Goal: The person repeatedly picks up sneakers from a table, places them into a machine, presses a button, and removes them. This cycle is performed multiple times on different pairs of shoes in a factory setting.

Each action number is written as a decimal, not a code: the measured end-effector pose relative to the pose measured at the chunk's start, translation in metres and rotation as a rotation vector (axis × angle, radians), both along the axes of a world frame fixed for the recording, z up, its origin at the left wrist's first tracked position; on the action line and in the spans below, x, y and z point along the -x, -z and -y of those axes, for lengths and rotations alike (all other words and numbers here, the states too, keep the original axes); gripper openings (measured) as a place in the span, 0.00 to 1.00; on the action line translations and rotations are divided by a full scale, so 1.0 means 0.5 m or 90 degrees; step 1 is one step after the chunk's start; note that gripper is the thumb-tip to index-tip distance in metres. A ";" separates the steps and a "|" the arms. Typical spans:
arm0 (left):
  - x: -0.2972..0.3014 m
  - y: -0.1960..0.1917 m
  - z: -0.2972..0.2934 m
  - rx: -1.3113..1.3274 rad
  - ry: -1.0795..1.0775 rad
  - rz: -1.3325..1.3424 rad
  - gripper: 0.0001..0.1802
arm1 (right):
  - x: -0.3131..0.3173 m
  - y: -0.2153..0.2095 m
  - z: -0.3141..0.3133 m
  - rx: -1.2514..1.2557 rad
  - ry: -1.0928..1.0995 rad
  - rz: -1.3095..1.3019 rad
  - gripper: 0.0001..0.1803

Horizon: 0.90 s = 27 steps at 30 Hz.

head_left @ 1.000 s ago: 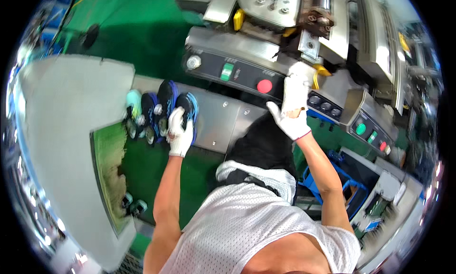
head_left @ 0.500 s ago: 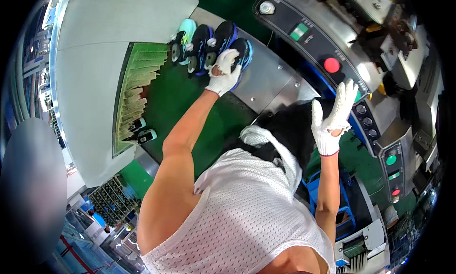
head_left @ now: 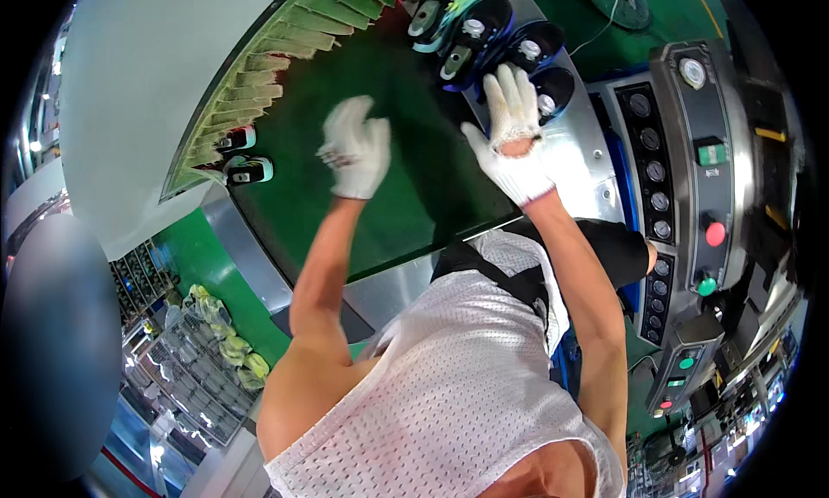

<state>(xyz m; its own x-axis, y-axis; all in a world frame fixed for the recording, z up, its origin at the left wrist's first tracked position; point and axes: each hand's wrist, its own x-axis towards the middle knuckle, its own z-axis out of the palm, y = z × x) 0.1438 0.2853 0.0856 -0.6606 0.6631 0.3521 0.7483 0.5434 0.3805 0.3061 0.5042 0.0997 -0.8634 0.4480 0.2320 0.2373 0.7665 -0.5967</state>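
Observation:
My left hand [head_left: 357, 148], in a white knitted glove, hovers over the green conveyor belt [head_left: 389, 213] with its thumb apart from the fingers and nothing in it. The glove is slightly blurred. My right hand [head_left: 515, 135], also gloved, reaches with spread fingers to a row of sneakers at the belt's far right edge. Its fingertips overlap a black sneaker with a blue sole [head_left: 531, 44]; whether they touch cannot be seen. Beside it are another black sneaker [head_left: 475, 40], a partly hidden one [head_left: 554, 92] and a turquoise sneaker [head_left: 436, 14].
Two small shoes [head_left: 249, 170] lie on the belt by the green strip curtain [head_left: 259, 83] of a pale machine housing [head_left: 129, 92]. A control panel [head_left: 712, 178] with gauges and buttons stands at right. Wire racks [head_left: 186, 377] are at lower left; a fan base [head_left: 617, 1] stands far off.
My view and body have turned toward the belt. My left hand has come away from the sneakers, and my right hand has moved from beside the control panel to the sneakers.

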 end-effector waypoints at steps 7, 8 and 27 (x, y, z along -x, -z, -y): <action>0.328 0.016 0.548 0.361 -0.696 0.190 0.37 | 0.077 0.053 0.026 -0.180 0.022 0.218 0.40; 0.350 0.041 0.594 0.272 -0.670 0.195 0.34 | 0.073 0.064 0.025 -0.220 0.021 0.163 0.38; 0.164 0.115 0.463 0.359 -0.216 0.081 0.18 | 0.053 0.101 0.029 -0.235 0.028 0.180 0.40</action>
<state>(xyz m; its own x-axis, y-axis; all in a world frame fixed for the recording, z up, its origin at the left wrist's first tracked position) 0.0619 0.0537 0.0282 -0.8781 0.4715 -0.0819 0.4696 0.8819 0.0425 0.2798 0.4896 0.0494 -0.8975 0.4181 0.1405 0.3892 0.9006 -0.1934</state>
